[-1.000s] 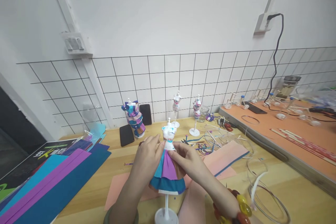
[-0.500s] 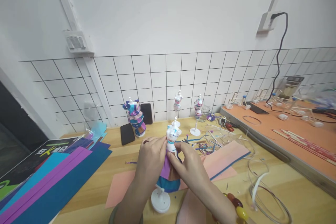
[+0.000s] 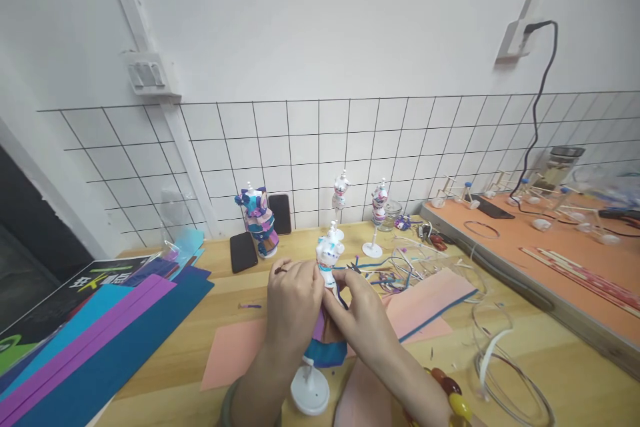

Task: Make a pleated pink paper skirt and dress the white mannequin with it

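A small white dress form (image 3: 330, 255) with blue and pink marks leans slightly between my hands, its round white base (image 3: 310, 390) showing below. It wears a paper skirt (image 3: 326, 352) in purple, brown and teal. My left hand (image 3: 295, 297) is closed at the form's left side, fingertips pressing at the waist. From the other side, my right hand (image 3: 363, 307) grips the waist, its thumb lying across the front and its fingers behind. The hands cover most of the skirt's upper edge.
Behind stand a dressed form (image 3: 259, 220) and two bare ones (image 3: 341, 190), (image 3: 380, 203). Phones (image 3: 243, 252) lie at the back left. Coloured sheets (image 3: 115, 340) fan out on the left. Pink sheets (image 3: 430, 303), tangled strips (image 3: 400, 270) and wire coils (image 3: 515, 373) lie on the right.
The dress form has tilted a little, its base shifting slightly right and toward me. My left hand has turned a bit more upright beside the waist; my right hand keeps its grip.
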A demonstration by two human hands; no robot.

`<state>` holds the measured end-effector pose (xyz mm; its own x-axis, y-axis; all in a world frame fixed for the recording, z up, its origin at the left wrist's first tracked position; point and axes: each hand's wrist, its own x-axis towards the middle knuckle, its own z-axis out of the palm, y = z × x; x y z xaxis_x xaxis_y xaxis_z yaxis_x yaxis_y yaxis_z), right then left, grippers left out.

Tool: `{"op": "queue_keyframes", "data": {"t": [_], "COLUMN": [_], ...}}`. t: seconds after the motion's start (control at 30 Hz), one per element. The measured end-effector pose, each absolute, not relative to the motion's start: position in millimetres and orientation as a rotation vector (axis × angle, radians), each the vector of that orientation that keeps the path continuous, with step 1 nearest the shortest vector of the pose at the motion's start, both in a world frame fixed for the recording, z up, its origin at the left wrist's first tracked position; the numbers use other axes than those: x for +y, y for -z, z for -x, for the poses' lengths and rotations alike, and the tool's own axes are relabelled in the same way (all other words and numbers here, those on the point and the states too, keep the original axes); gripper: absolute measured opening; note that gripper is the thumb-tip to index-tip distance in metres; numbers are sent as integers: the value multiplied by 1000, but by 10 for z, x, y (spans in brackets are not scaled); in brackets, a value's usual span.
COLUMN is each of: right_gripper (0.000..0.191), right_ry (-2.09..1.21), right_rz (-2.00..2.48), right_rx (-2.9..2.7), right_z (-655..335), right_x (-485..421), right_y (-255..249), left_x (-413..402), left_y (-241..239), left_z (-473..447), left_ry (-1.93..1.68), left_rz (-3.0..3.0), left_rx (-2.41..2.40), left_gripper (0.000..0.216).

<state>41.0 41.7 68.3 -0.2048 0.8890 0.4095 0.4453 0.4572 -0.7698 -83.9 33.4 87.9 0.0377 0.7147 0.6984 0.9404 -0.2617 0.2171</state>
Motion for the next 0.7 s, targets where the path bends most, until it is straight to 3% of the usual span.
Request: {"op": "queue_keyframes", "data": {"t": [0.43, 0.7], "right_gripper": [15, 13], "right_ry": [-987, -938], "right_rz": [1009, 1050], "right_rx": [-1711, -1758], "right_z": [-465, -460], "right_x": [522, 514], "right_y": [-705, -682], "left_x": [391, 333], "left_y": [-932, -1014], "left_z": [963, 1008], "left_ry": [1460, 1268], "left_rz": [2157, 2312], "left_rx": [-1962, -1944], "left_gripper": [18, 20]}}
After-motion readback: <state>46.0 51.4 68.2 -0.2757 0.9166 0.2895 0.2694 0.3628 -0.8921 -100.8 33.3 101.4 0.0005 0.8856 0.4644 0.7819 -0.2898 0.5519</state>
